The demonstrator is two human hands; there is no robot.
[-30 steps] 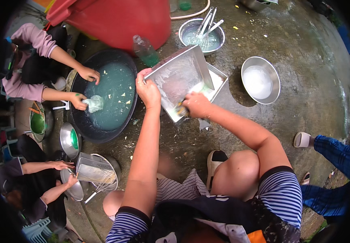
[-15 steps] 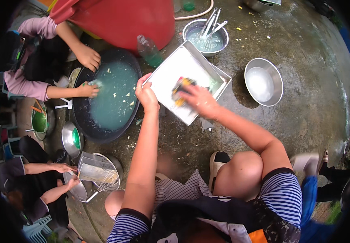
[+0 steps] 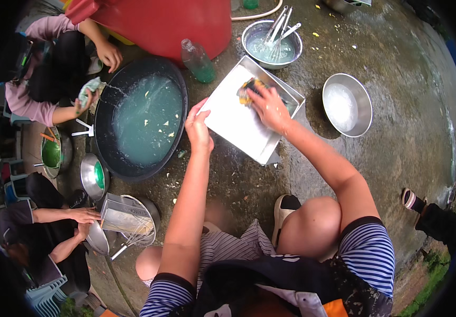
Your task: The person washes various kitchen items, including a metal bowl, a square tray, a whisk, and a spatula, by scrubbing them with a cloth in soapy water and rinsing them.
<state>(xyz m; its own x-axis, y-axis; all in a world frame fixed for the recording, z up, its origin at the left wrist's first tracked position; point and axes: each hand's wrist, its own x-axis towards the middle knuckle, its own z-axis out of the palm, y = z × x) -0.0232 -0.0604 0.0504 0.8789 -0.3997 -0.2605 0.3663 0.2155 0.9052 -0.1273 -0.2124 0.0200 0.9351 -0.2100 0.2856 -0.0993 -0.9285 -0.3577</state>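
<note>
A rectangular metal tray [image 3: 233, 124] lies tilted over the wet concrete in front of me, its flat underside up. My left hand [image 3: 198, 128] grips its left edge. My right hand [image 3: 268, 107] presses a yellow and dark scrubbing sponge [image 3: 247, 90] onto the tray's far end. A second metal tray [image 3: 290, 96] shows underneath at the right.
A big black basin [image 3: 142, 119] of greenish water sits to the left, a plastic bottle [image 3: 198, 61] and a red tub [image 3: 170, 24] behind it. Metal bowls [image 3: 347, 104] stand at right, another with utensils [image 3: 271, 42] beyond. Other people wash dishes at left. A sandalled foot [image 3: 411, 199] is at right.
The tray has been turned from its hollow side to its flat underside. My right hand with the sponge moved from the near edge up to the far end. The person's hands left the basin.
</note>
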